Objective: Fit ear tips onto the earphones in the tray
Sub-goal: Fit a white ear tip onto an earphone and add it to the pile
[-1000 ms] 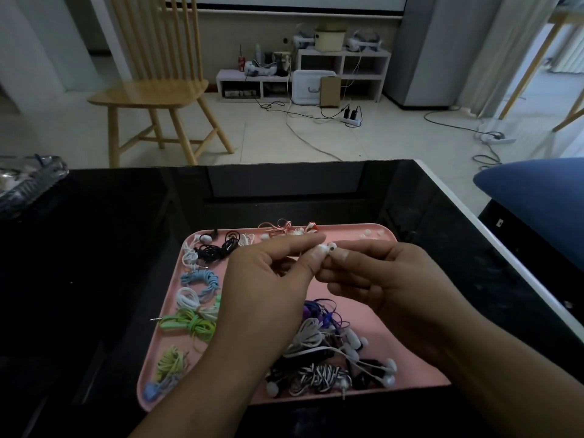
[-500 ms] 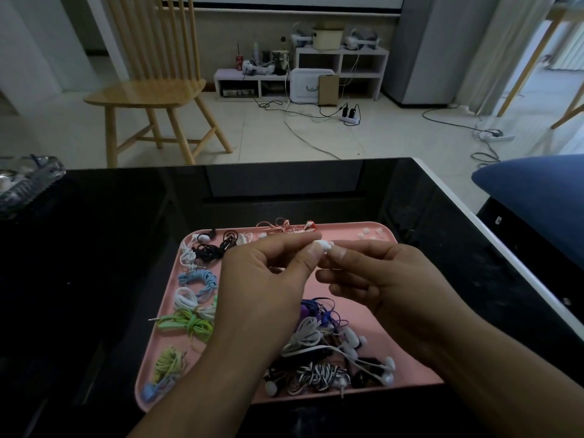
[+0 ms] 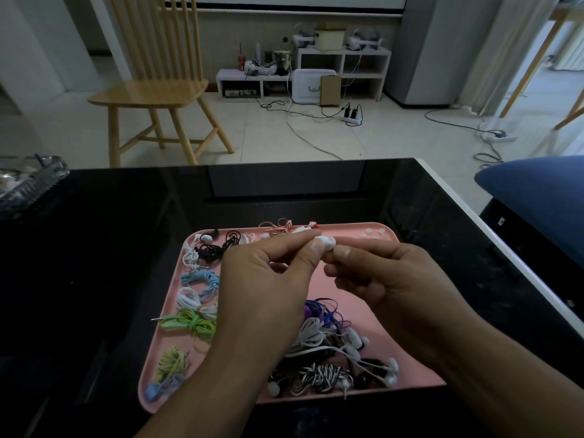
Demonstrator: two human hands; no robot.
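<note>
A pink tray (image 3: 407, 339) lies on the black table, filled with coiled earphones. Above its far half my left hand (image 3: 268, 279) pinches a white earbud (image 3: 325, 241) between thumb and forefinger. My right hand (image 3: 385, 279) meets it from the right, thumb and forefinger pinching the same small white piece; whether that end is a separate ear tip I cannot tell. Loose white ear tips (image 3: 374, 233) lie in the tray's far right corner. Green (image 3: 189, 324), blue (image 3: 200, 278) and black (image 3: 211, 248) coils line the left side. A tangle of white, purple and striped earphones (image 3: 328, 358) sits at the near edge.
The glossy black table (image 3: 94, 263) ends in a white edge on the right. A clear glass dish (image 3: 28, 181) stands at the far left. Beyond the table are a wooden chair (image 3: 155, 90), low shelves and cables on the floor. A blue cushion (image 3: 537, 191) is at right.
Both hands stay together over the tray, pinching the white piece. The fingertips have shifted slightly around it; nothing was picked up or let go.
</note>
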